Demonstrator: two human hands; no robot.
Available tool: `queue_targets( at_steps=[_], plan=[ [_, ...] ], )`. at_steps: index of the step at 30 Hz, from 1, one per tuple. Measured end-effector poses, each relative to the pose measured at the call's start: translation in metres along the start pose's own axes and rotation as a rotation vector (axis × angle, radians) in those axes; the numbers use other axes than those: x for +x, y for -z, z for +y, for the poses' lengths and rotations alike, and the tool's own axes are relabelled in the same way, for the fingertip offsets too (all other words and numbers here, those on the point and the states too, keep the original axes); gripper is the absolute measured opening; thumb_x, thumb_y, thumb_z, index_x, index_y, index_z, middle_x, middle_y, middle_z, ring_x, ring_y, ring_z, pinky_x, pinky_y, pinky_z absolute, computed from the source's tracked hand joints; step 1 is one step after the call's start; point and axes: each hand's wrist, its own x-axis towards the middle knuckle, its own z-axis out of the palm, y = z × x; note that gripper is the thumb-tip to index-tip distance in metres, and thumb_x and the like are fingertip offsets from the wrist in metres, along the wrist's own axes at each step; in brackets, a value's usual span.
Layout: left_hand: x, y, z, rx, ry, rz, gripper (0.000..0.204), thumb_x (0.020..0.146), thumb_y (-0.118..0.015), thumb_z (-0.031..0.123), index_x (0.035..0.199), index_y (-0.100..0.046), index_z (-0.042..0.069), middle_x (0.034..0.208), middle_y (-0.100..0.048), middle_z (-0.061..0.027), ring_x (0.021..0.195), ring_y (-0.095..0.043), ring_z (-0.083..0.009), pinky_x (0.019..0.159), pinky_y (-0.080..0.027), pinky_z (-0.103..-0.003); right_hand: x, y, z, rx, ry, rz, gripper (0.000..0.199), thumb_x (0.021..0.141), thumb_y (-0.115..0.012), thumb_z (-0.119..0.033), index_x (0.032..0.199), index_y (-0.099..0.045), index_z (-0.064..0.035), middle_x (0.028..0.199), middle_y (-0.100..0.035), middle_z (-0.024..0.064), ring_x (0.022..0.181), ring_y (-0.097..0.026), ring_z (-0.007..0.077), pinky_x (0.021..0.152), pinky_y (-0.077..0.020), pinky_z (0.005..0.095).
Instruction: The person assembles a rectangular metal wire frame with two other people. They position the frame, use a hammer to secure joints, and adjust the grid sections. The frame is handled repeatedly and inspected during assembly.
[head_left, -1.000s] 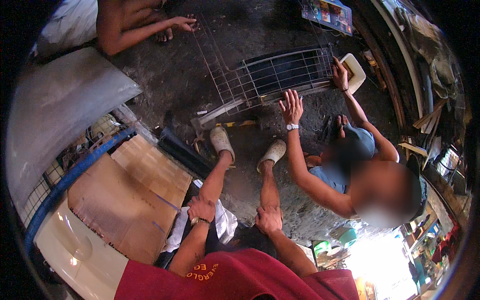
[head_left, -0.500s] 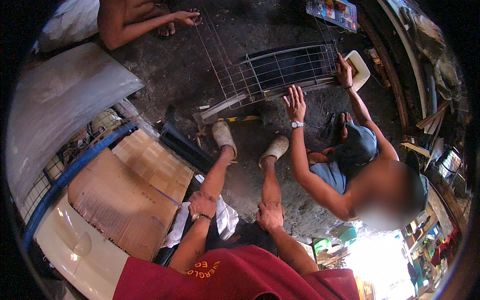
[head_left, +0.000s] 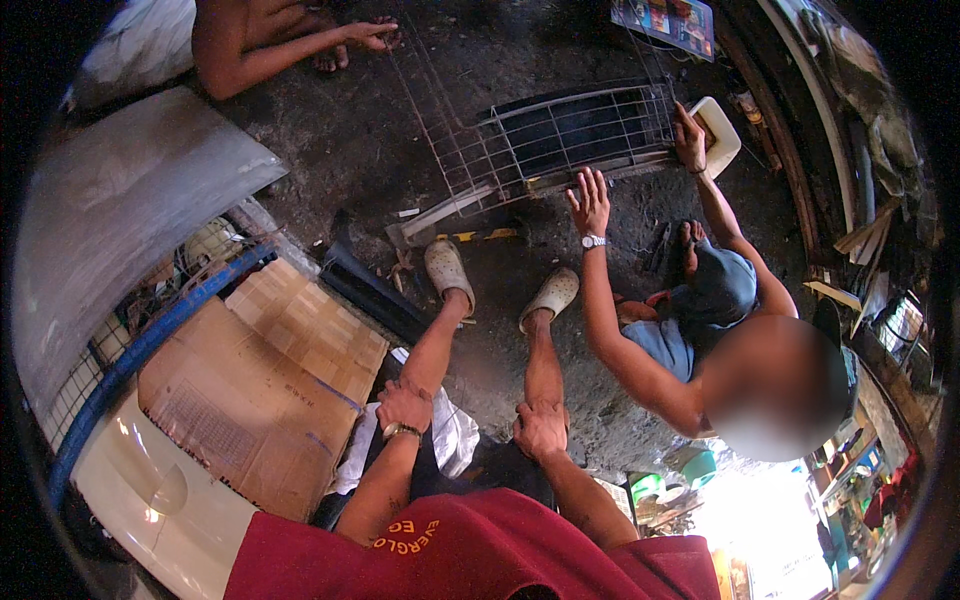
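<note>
My left hand (head_left: pixel 404 406), with a watch at its wrist, is wrapped over my left leg (head_left: pixel 428 360) just at the knee. Likewise, my right hand (head_left: pixel 541 430) is curled over the knee of my right leg (head_left: pixel 538 375). Neither hand shows any tool in it. Beyond my feet lies a wire grid frame (head_left: pixel 567 152) over a dark panel. A co-worker at the right lays one flat hand (head_left: pixel 590 203) by its near edge and the other hand (head_left: pixel 689 140) at its right end. At the top left, another person's hand (head_left: pixel 374 36) reaches toward the frame's thin wires.
A grey metal sheet (head_left: pixel 120 210) and flattened cardboard (head_left: pixel 245 390) lie at the left, beside a blue bar (head_left: pixel 140 365). My light clogs (head_left: pixel 447 272) stand on the dark floor. A white plastic piece (head_left: pixel 716 138) sits by the frame. Assorted clutter lines the right side.
</note>
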Motion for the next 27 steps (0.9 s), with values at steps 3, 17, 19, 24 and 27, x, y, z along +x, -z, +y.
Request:
queue_targets(
  at_steps=[3,17,19,24,27],
  plan=[
    [-0.004,0.012,0.003,-0.042,0.019,-0.039,0.047,0.086,-0.06,0.036,0.119,-0.059,0.003,0.117,-0.055,-0.0206,0.106,-0.058,-0.0411,0.081,-0.054,-0.052,0.0,0.001,0.0,0.008,-0.019,-0.057,0.027,0.084,-0.059,-0.03,0.102,-0.068,-0.0114,0.105,-0.065,0.0171,0.111,-0.057,0.0318,0.097,-0.0382,0.0486],
    [-0.006,0.023,0.008,-0.011,0.049,-0.153,0.052,0.088,-0.055,0.039,0.129,-0.057,0.007,0.126,-0.053,-0.0183,0.114,-0.055,-0.0404,0.083,-0.053,-0.053,0.0,0.0,0.002,-0.047,0.017,-0.029,0.022,0.081,-0.062,-0.027,0.097,-0.068,-0.0137,0.099,-0.066,0.0097,0.103,-0.06,0.0277,0.09,-0.0399,0.0465],
    [-0.004,0.014,0.005,-0.011,0.053,-0.169,0.051,0.089,-0.055,0.039,0.129,-0.057,0.008,0.127,-0.052,-0.0183,0.115,-0.055,-0.04,0.084,-0.053,-0.053,0.0,-0.007,0.006,-0.055,0.031,0.042,0.022,0.08,-0.062,-0.027,0.096,-0.068,-0.0134,0.099,-0.066,0.0095,0.103,-0.06,0.0272,0.089,-0.0399,0.0459],
    [0.001,0.0,0.002,0.007,0.024,-0.182,0.051,0.089,-0.055,0.039,0.13,-0.056,0.007,0.126,-0.053,-0.0183,0.115,-0.054,-0.0399,0.084,-0.053,-0.054,-0.001,-0.012,0.008,-0.09,0.073,0.112,0.022,0.079,-0.063,-0.027,0.096,-0.067,-0.0124,0.099,-0.065,0.0093,0.103,-0.059,0.0264,0.089,-0.0396,0.0452],
    [-0.001,0.004,0.003,-0.042,0.046,-0.184,0.051,0.089,-0.056,0.038,0.127,-0.057,0.005,0.124,-0.053,-0.0182,0.114,-0.055,-0.0402,0.084,-0.053,-0.054,-0.001,-0.005,0.006,-0.029,0.025,-0.009,0.023,0.08,-0.063,-0.028,0.096,-0.067,-0.0121,0.1,-0.065,0.0094,0.105,-0.059,0.0263,0.09,-0.0394,0.0453]
  ],
)
